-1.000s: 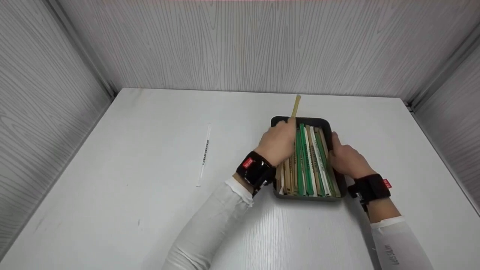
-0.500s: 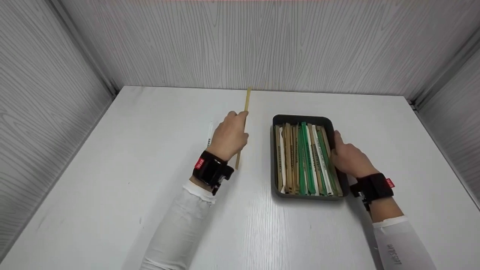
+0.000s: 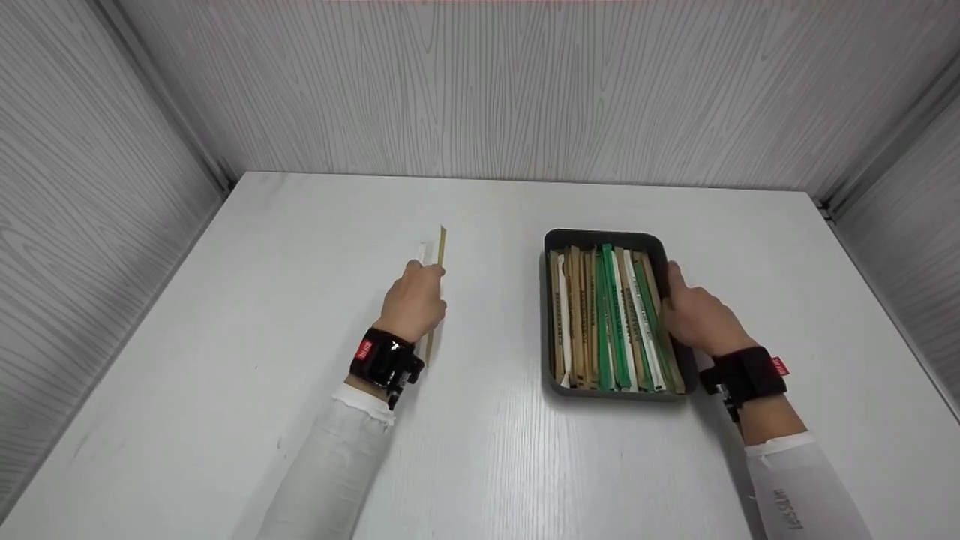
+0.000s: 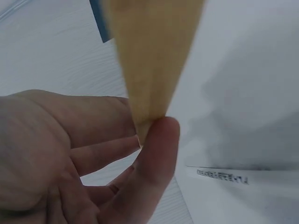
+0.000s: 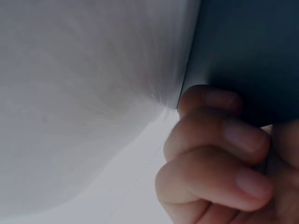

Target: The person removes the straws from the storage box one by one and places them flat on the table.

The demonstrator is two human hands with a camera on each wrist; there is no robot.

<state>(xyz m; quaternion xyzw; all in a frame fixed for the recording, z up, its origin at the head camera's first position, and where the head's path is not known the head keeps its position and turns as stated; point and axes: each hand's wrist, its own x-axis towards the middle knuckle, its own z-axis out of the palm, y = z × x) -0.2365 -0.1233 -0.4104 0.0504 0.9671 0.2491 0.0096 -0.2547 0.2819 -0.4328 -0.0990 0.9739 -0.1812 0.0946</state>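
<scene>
My left hand is left of the box, pinching a slim brown paper-wrapped straw that points away from me. In the left wrist view the thumb and a fingertip hold the brown wrapper near its narrow end. Beneath the hand lies a white wrapped straw with dark print, mostly covered in the head view. My right hand holds the right side of the dark grey box, its fingers curled at the wall. Brown, green and white wrapped straws stand packed lengthwise inside the box.
A white table runs under everything, its far edge meeting a pale wood-grain wall. Similar panels rise at the left and right sides.
My left hand has moved left from over the box with the brown straw, and lowered it beside the white one. The right hand has stayed at the box's right side.
</scene>
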